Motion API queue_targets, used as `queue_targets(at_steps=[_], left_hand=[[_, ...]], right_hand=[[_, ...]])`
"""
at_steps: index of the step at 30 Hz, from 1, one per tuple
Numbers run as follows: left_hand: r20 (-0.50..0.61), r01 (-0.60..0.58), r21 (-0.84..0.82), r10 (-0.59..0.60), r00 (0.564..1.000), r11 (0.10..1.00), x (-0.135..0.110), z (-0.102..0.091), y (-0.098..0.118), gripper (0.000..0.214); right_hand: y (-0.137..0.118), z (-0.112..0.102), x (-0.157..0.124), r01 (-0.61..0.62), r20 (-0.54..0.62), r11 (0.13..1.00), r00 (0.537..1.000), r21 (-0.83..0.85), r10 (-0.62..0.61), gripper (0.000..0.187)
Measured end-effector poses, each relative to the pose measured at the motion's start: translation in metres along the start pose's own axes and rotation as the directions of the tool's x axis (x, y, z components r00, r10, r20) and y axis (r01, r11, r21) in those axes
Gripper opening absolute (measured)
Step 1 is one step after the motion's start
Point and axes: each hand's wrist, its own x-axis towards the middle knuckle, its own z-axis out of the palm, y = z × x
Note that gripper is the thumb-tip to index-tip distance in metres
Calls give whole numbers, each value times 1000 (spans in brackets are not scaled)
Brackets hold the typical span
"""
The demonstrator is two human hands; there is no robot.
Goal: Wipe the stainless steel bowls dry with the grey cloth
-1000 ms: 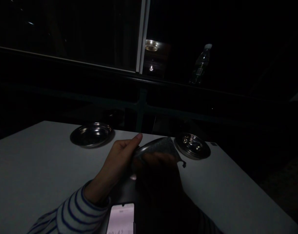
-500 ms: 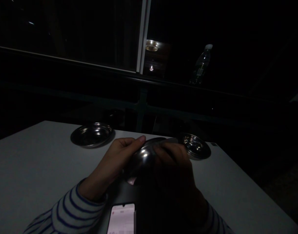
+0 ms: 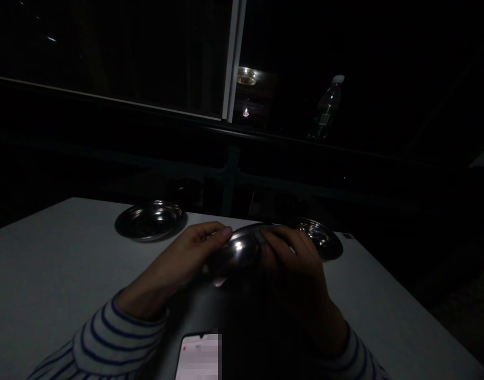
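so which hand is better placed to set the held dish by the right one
Probably right: the right hand grips the held dish on the side nearest the right dish; the left hand is farther.

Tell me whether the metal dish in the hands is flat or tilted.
Tilted: the left hand and right hand hold the metal dish with its shiny face toward the camera.

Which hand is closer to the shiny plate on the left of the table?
Left. The left hand sits just right of that plate, not touching. The right hand is farther away, beyond the dish both hands hold.
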Motion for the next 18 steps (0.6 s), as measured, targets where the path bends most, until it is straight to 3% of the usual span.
queue_targets(at_steps=[2, 5, 8, 11, 18], left_hand=[[-79, 16, -51, -20, 997, 999, 0, 5, 0, 28], [-162, 53, -100, -69, 984, 994, 0, 14, 0, 33], [-186, 45, -125, -68, 980, 991, -1, 19, -1, 34], [-180, 48, -162, -77, 981, 986, -1, 19, -1, 34], [-234, 68, -222, -121, 965, 973, -3, 18, 1, 35]], right_hand=[[-4, 1, -1, 9, -4, 1000, 1000, -4, -9, 26], [-20, 5, -6, 138, -18, 990, 990, -8, -138, 30], [-36, 12, -12, 263, -23, 965, 964, -1, -263, 31], [-35, 17, -13, 277, -60, 961, 960, 25, -275, 31], [0, 10, -1, -24, -66, 999, 997, 47, 27, 29]])
